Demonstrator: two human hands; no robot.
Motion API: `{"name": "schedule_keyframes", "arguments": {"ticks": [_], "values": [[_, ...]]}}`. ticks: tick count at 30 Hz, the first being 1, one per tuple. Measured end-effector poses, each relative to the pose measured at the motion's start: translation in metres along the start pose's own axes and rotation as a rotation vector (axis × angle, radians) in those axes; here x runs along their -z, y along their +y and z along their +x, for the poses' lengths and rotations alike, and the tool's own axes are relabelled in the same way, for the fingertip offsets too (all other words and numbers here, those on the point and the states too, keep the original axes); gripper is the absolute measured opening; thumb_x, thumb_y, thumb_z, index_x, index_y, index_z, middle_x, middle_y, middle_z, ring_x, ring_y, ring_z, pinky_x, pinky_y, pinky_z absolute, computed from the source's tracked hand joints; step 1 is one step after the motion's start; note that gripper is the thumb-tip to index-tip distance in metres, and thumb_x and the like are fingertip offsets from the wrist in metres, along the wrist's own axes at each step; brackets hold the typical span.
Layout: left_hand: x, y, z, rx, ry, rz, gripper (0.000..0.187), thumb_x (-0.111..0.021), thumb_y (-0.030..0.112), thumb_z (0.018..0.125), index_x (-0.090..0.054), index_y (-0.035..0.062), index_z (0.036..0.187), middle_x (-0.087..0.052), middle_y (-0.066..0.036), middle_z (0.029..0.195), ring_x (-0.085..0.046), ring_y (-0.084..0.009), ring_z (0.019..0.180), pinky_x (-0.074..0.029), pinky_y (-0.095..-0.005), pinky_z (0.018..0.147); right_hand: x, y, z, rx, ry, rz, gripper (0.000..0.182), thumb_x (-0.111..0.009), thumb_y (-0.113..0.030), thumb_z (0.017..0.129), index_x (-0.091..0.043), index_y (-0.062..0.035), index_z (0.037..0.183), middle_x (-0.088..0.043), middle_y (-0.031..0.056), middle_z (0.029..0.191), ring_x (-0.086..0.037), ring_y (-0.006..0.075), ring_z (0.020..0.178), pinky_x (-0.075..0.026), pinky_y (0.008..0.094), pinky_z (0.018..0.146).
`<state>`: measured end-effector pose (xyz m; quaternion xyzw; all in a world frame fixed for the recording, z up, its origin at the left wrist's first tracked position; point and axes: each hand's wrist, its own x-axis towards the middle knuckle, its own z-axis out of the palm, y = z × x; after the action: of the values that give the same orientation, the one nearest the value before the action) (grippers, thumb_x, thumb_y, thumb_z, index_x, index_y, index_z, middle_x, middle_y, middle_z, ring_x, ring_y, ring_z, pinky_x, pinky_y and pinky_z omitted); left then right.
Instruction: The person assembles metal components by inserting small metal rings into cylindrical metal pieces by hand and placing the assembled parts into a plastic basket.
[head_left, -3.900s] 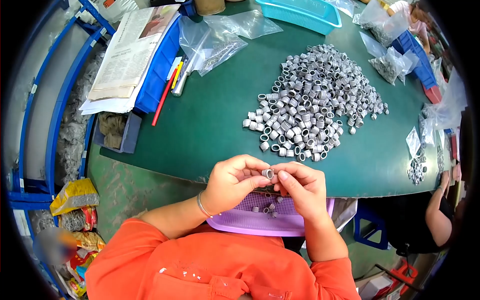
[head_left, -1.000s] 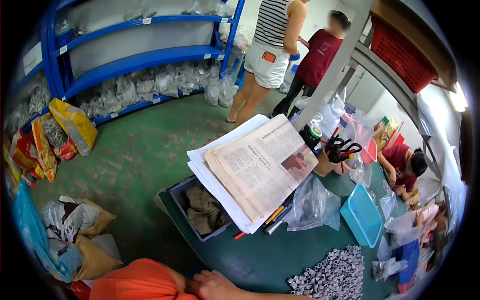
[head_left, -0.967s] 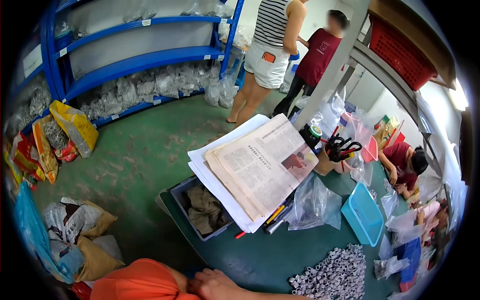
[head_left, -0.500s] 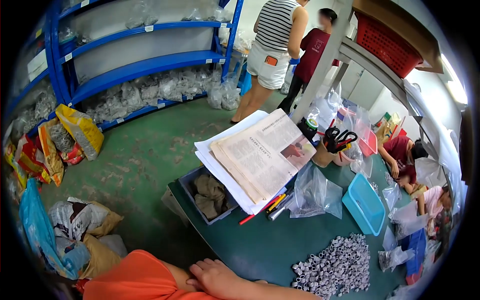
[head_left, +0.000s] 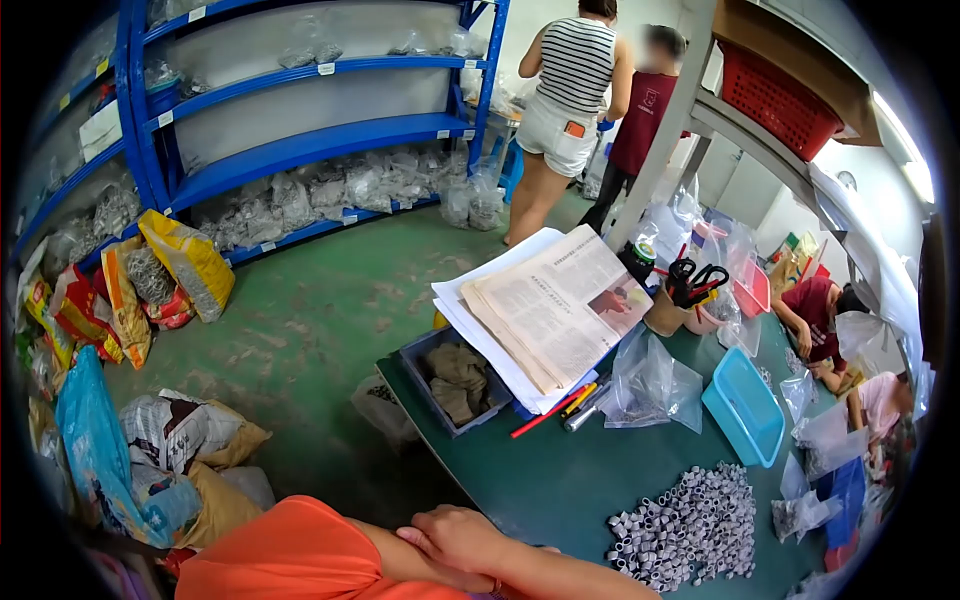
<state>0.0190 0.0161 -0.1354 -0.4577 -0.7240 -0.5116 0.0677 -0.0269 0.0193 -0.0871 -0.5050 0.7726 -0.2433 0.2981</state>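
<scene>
**Pause beside the ring pile**

Looks like a break in the handling rather than a working step. At the bottom edge, only the right hand [head_left: 455, 535], laid flat, fingers loose and empty, on the left arm below an orange sleeve [head_left: 290, 555]; no sight of the left hand. Nearest to it, well apart and untouched, the heap of metal rings [head_left: 685, 525]: short grey cylinders, hollow, dull-bright, tumbled loosely on the dark green surface [head_left: 560, 470]. Probably calls for turning back toward the heap and pinching out a single ring with the fingertips, since so small and smooth.

Further along the surface:
- a folded newspaper [head_left: 560, 310] on white sheets
- crinkled clear plastic bags [head_left: 650, 385]
- a blue mesh basket [head_left: 745, 405]
- pens [head_left: 565, 400]
- a grey bin of brown rags [head_left: 455, 375]

Beyond, blue steel shelving [head_left: 300, 150] with bagged parts, and two people standing [head_left: 575, 100].
</scene>
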Motion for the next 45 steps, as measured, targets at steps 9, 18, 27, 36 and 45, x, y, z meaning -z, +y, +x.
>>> {"name": "schedule_keyframes", "arguments": {"ticks": [9,18,27,36,45], "values": [[0.001,0.002,-0.004,-0.001,-0.010,-0.011,0.011,-0.063,0.016,0.076,-0.056,0.0073,0.076,-0.053,-0.008,0.066,-0.056,-0.0266,0.056,-0.046,-0.0358,0.050,-0.010,0.004,0.003,0.088,-0.012,0.311,0.043,-0.037,-0.040,0.097,-0.058,-0.0031,0.108,-0.063,0.0217,0.094,-0.060,0.0381,0.090,-0.048,0.0437,0.078],[0.001,0.004,-0.006,-0.007,-0.020,-0.018,0.011,-0.063,0.016,0.075,-0.057,0.0072,0.076,-0.053,-0.008,0.066,-0.056,-0.0264,0.056,-0.046,-0.0356,0.050,-0.002,-0.001,0.001,-0.097,-0.127,-0.121,0.044,-0.036,-0.039,0.097,-0.062,-0.0037,0.097,-0.065,0.0192,0.085,-0.063,0.0359,0.083,-0.050,0.0430,0.070],[0.002,0.006,-0.011,-0.009,-0.028,-0.022,0.010,-0.063,0.015,0.075,-0.057,0.0072,0.077,-0.053,-0.008,0.066,-0.056,-0.0261,0.056,-0.046,-0.0354,0.050,-0.006,0.002,0.005,-0.039,-0.110,0.239,0.038,-0.038,-0.035,0.097,-0.058,-0.0030,0.100,-0.064,0.0214,0.087,-0.061,0.0404,0.083,-0.048,0.0460,0.071],[0.002,0.009,-0.017,-0.017,-0.029,-0.030,0.010,-0.064,0.015,0.074,-0.058,0.0072,0.077,-0.053,-0.008,0.066,-0.056,-0.0259,0.056,-0.046,-0.0352,0.050,-0.005,-0.001,0.007,-0.070,-0.056,-0.050,0.040,-0.041,-0.036,0.096,-0.062,-0.0025,0.088,-0.064,0.0195,0.081,-0.062,0.0386,0.078,-0.049,0.0446,0.068],[-0.002,0.011,-0.014,-0.003,-0.030,-0.024,0.010,-0.064,0.014,0.074,-0.058,0.0071,0.077,-0.053,-0.008,0.065,-0.056,-0.0256,0.056,-0.046,-0.0350,0.050,-0.017,0.008,0.006,0.203,0.169,0.288,0.023,-0.050,-0.022,0.091,-0.063,-0.0038,0.091,-0.065,0.0163,0.081,-0.062,0.0362,0.078,-0.049,0.0431,0.067]]}}
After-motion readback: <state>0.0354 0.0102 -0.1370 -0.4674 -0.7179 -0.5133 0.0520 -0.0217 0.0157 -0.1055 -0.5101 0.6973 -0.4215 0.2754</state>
